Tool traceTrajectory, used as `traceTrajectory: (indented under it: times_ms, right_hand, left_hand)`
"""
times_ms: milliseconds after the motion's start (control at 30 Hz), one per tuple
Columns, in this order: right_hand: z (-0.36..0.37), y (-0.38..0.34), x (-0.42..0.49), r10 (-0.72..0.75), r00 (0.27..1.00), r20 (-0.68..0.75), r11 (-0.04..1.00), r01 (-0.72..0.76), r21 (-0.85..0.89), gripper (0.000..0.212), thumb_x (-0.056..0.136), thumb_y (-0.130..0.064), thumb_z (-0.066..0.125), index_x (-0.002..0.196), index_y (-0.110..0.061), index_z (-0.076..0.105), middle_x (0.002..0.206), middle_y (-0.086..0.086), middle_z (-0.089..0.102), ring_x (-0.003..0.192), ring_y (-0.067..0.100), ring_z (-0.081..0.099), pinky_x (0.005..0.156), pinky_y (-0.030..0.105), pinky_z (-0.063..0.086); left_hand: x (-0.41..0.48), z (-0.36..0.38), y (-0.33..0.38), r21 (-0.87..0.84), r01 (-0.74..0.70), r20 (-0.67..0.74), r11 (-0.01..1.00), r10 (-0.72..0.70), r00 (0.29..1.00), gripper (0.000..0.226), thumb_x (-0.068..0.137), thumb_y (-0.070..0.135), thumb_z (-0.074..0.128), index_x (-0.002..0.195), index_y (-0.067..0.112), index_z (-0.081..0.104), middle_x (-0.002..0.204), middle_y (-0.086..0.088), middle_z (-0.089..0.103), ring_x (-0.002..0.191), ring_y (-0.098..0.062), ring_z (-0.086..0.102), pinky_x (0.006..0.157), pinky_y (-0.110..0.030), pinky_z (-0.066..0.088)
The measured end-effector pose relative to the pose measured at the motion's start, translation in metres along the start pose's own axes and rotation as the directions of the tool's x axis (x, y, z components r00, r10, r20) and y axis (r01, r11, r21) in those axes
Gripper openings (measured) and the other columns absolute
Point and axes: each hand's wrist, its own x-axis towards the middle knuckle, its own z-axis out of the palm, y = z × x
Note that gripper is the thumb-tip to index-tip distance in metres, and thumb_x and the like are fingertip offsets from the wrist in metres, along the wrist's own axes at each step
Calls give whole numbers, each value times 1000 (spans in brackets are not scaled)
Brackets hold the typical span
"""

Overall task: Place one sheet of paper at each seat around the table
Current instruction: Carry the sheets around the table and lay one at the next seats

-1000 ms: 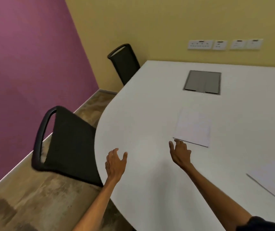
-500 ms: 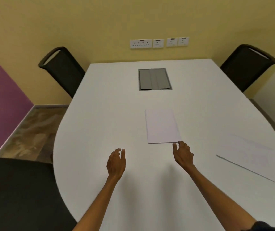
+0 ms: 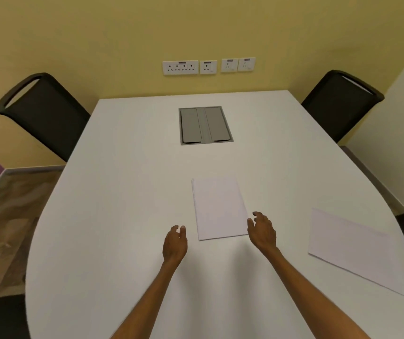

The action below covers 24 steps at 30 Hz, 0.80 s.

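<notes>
The thin white stack of paper point(image 3: 219, 209) lies flat on the white oval counter point(image 3: 127, 216), just ahead of your left hand point(image 3: 175, 243) and right hand point(image 3: 262, 231), both empty with fingers loosely curled. The sheets look light, limp and clingy, so peel one up by a near corner.

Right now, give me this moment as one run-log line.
left hand open, left of paper stack | right hand open, at its near-right corner | single sheet lies near table's right edge | far-left chair, far-right chair: no sheet
</notes>
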Motion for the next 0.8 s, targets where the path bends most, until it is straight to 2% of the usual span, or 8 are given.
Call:
traceTrajectory:
  times_ms: [167,300,500,633,800]
  right_hand:
    - [31,3,46,33,997,73,998,-29,-57,43,101,-28,43,141,-14,44,143,10,49,135,28,41,108,45,35]
    - [57,5,75,67,992,110,995,-58,-82,48,100,-30,45,145,-12,39,146,12,43,137,29,36,108,46,34]
    - [82,9,98,137,988,74,987,-130,-96,56,97,-32,52,145,-9,36,145,14,41,137,31,35,105,47,36]
    - [88,13,105,130,991,33,988,-127,-93,57,95,-33,56,143,-8,38,142,14,43,135,32,36,104,47,37]
    - [88,18,109,109,994,20,990,-106,-92,57,93,-29,59,142,-8,40,141,12,44,134,30,38,103,45,37]
  left_hand:
    - [46,31,5,-23,90,42,996,-89,995,52,103,39,35,145,9,41,143,-16,50,133,-31,47,110,-40,36]
    - [74,56,2,27,81,50,996,-83,995,49,103,36,37,146,11,41,144,-17,48,134,-32,45,112,-40,35]
    - [97,87,10,151,-30,36,988,25,999,45,103,34,39,145,16,43,139,-15,48,132,-30,44,105,-42,41]
    - [104,101,19,192,-15,6,981,14,1000,44,103,33,40,145,19,43,139,-12,46,133,-28,40,99,-42,43]
    - [104,108,19,180,17,-62,983,-6,998,43,102,31,42,143,17,45,137,-11,48,132,-27,40,100,-42,43]
